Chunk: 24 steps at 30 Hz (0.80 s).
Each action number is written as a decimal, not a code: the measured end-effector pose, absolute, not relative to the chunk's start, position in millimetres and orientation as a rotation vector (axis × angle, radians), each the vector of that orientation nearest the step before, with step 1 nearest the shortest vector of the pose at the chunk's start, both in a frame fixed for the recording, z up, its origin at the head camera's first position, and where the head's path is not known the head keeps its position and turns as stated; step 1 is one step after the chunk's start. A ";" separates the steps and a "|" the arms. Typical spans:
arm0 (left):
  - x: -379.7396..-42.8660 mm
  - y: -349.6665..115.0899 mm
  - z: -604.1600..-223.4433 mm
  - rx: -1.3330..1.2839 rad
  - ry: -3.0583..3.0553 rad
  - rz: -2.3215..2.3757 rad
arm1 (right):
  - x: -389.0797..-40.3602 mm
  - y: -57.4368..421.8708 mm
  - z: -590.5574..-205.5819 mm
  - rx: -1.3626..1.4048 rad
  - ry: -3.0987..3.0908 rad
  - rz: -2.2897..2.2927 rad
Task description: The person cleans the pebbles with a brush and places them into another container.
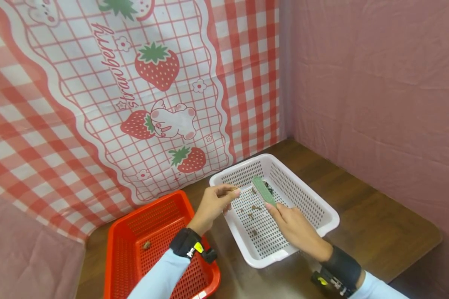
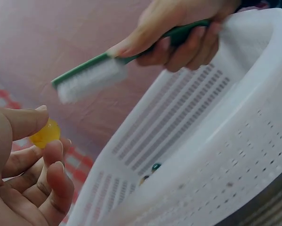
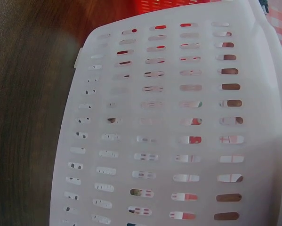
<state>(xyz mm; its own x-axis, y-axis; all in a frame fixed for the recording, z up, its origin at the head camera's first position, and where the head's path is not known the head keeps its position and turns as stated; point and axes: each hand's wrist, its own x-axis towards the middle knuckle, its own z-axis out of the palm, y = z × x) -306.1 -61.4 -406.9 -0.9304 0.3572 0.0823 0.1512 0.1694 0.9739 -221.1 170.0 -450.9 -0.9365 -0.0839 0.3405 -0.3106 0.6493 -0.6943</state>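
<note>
My left hand (image 1: pixel 212 203) pinches a small yellow, translucent, pebble-like piece (image 2: pixel 47 133) between thumb and fingers, over the near left part of the white basket (image 1: pixel 235 236). My right hand (image 1: pixel 297 230) grips the handle of a green brush (image 1: pixel 263 191). In the left wrist view, its white bristles (image 2: pixel 91 81) face down, a short way from the yellow piece. Several small brown pieces (image 1: pixel 255 232) lie on the basket's floor, and dark ones (image 1: pixel 269 188) sit at its far end, partly behind the brush. The right wrist view shows the basket's slotted wall (image 3: pixel 164 117); neither hand is clearly visible there.
On the left stands a red basket (image 1: pixel 112 249), partly under my left forearm, with a small brownish piece (image 1: pixel 146 245) inside. Both baskets are on a brown wooden table (image 1: pixel 378 216). A strawberry-print cloth (image 1: pixel 164 104) and a pink cloth (image 1: pixel 366 83) hang behind and to the right.
</note>
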 end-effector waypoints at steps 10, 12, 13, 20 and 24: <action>-318.7 -112.0 -407.8 0.361 2.417 1.884 | -220.3 169.0 -452.8 0.305 -2.589 1.162; -321.2 -121.2 -409.4 0.326 2.472 1.875 | -220.2 169.0 -452.8 0.303 -2.596 1.175; -322.2 -125.7 -410.5 0.309 2.493 1.874 | -220.3 169.0 -453.0 0.301 -2.601 1.174; -321.9 -155.2 -414.8 0.240 2.525 1.827 | -219.2 169.5 -453.8 0.300 -2.615 1.163; -315.8 -165.6 -408.8 0.223 2.554 1.788 | -220.0 169.9 -453.5 0.304 -2.613 1.138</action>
